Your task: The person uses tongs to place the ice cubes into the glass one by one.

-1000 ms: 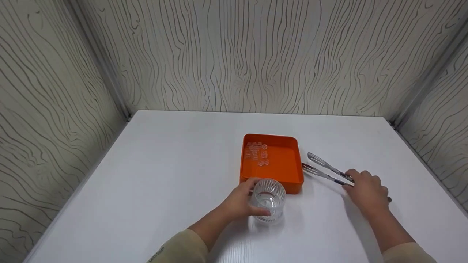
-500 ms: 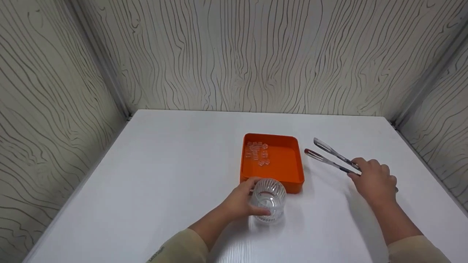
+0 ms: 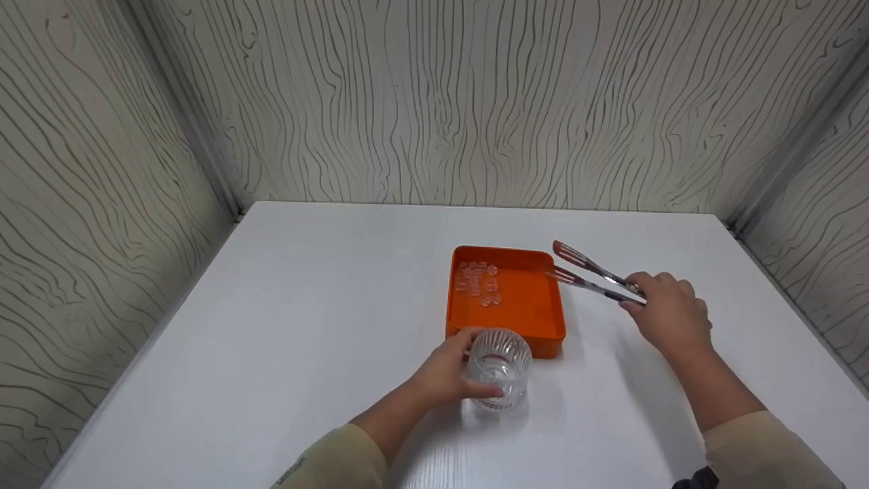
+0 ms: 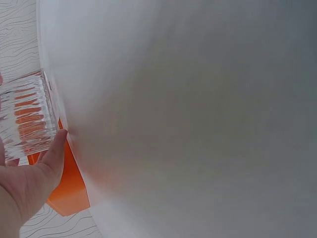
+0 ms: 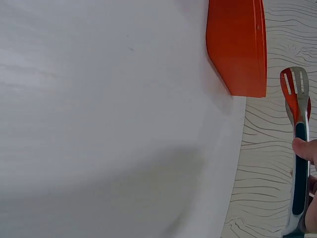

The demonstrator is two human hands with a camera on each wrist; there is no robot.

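My left hand (image 3: 441, 373) holds a clear ribbed glass (image 3: 501, 367) upright at the near side of an orange tray (image 3: 529, 309). Thumb and fingers wrap around the glass from its left; the left wrist view also shows the ribbed glass (image 4: 29, 116). In my right hand (image 3: 672, 312) is a pair of metal tongs (image 3: 597, 272) with slotted ends and dark grips. The tongs' arms stand apart, and their tips are over the tray's right rim. Several small clear cubes (image 3: 478, 282) lie in the tray's left part, with nothing between the tongs' tips.
A white table (image 3: 326, 292) lies under everything. Wood-grain patterned panels (image 3: 434, 102) rise behind it and at both sides. A small dark object (image 3: 699, 479) shows by the right sleeve at the bottom edge.
The right hand first lifted the tongs away to the right and up, then brought them left so their tips reach over the tray rim. The left hand and the glass stay put.
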